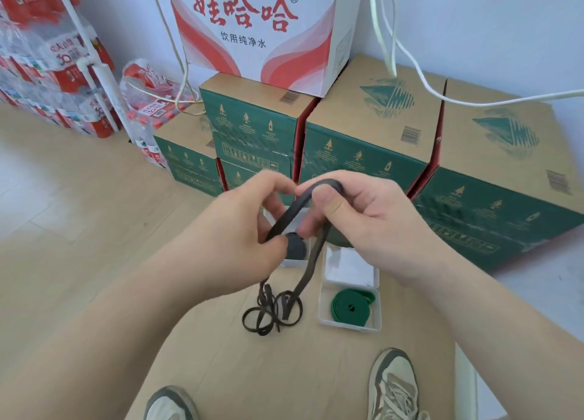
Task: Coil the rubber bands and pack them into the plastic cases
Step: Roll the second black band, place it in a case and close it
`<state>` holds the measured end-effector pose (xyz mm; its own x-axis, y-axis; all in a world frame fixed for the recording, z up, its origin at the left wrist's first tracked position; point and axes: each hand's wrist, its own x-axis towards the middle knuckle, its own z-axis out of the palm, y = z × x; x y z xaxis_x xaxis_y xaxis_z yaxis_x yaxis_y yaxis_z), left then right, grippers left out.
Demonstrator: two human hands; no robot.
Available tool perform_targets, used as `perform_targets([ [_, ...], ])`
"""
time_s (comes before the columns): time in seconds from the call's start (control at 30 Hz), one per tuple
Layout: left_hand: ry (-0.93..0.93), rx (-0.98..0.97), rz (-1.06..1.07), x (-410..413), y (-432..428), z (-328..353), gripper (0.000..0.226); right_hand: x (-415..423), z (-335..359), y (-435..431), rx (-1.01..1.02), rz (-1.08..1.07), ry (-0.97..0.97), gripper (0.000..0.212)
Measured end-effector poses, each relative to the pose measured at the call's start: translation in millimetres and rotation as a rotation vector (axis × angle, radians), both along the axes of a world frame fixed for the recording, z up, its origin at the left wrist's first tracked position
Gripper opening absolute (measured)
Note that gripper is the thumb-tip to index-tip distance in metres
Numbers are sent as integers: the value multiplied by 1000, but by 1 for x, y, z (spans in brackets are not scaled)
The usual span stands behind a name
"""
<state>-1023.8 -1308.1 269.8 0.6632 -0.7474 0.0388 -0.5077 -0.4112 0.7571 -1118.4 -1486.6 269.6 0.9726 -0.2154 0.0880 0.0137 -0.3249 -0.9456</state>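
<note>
Both hands are raised over the cardboard sheet on the floor, working one dark band. The left hand pinches it low down, and the right hand grips it with the band arched over the thumb tip. From that arch the band runs down and toward the camera, its long axis slanting from upper right to lower left, and ends in a loose tangle on the cardboard, so this band is mostly uncoiled. Just right of the tangle, an open plastic case already holds a green coil. A second case sits behind the left fingers. I cannot tell whether the dark disc there lies in it or is this band's rolled start. One band looks packed, with this one left. Shoes frame the sheet, and green boxes stand beyond.
</note>
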Motion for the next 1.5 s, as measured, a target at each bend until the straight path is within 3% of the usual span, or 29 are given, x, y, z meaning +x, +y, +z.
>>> perform_targets([
  [0.1,-35,420,-134,-1,-2,-25,20,-1,8,-1,91,-104,-96,25],
  [0.17,-34,561,-195,-1,-3,-36,14,-2,12,-5,104,-164,-102,25],
  [0.33,-45,442,-62,14,9,-32,19,-9,5,-32,12,-272,105,32],
  [0.47,-87,42,23,9,18,-6,37,-11,-4,-43,-14,-120,378,29],
  [0.6,-10,-163,10,-4,12,7,46,-7,-7,-28,51,58,336,54],
  [0.73,-85,-89,-121,-10,-1,1,52,-1,-6,-6,147,129,158,42],
  [0.9,-78,-69,-182,-5,2,0,74,6,-11,-1,-123,-7,108,33],
  [1.03,-126,-77,-130,-3,4,-6,74,5,-12,3,-252,12,53,5],
  [1.1,-115,-2,-72,0,4,-14,62,3,-10,7,-248,-35,-16,8],
  [1.17,-34,193,-49,1,2,-25,39,2,-4,7,-187,-110,-82,9],
  [1.33,190,566,-153,4,3,-49,8,-3,9,-1,-43,-306,-129,9],
  [1.43,119,663,-147,12,6,-52,14,-8,11,-12,-80,-412,6,20],
  [1.5,95,547,-69,14,6,-42,24,-10,6,-20,-173,-437,197,42],
])
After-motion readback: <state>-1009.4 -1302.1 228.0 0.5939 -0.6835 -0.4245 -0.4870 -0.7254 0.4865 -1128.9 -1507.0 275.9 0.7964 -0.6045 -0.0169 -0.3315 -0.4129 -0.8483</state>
